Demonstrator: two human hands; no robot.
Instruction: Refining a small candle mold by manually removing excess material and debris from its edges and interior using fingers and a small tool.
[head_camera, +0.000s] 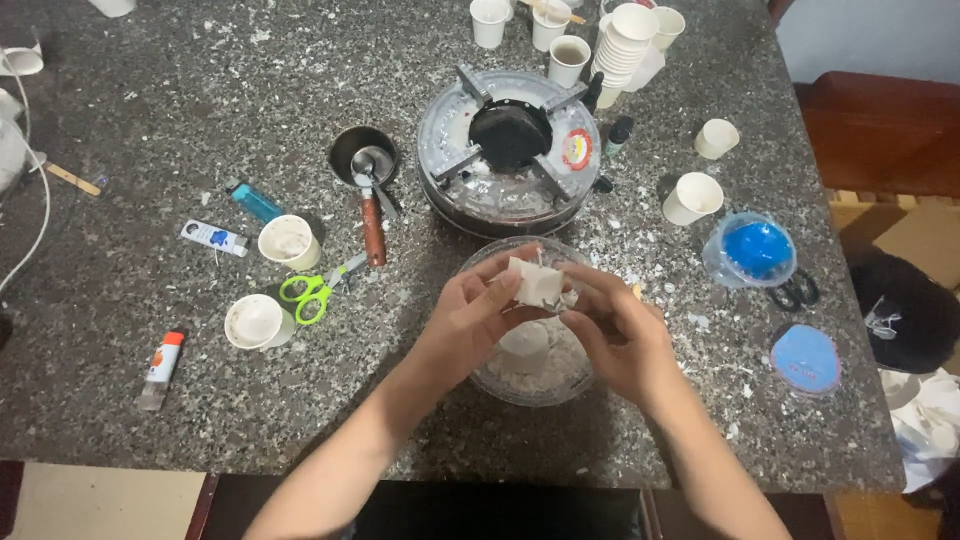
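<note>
Here, at lower centre of the frame, a white waxy chunk (534, 283) is pinched between the closed fingers of the left hand (478, 312) and right hand (615, 335) over a clear bowl (480, 262) already part-filled with white fragments, the chunk itself not yet broken up.

Both hands meet over a bowl at the near middle of the table.

Left hand (478, 312) and right hand (618, 335) together hold a lump (535, 283) above the bowl (530, 385). Just behind the bowl: a round stove (508, 150). Left of the stove: a small pan (364, 155) with a spoon in it, handle pointing toward the near edge. Scissors (312, 293) lie left of the bowl, between two cups (289, 242) (253, 321). A stack of cups (625, 45) stands behind the stove to the right. A lidded tub (751, 250) sits right of the bowl, and a loose lid (806, 359) nearer the table's (120, 400) right front corner.
</note>
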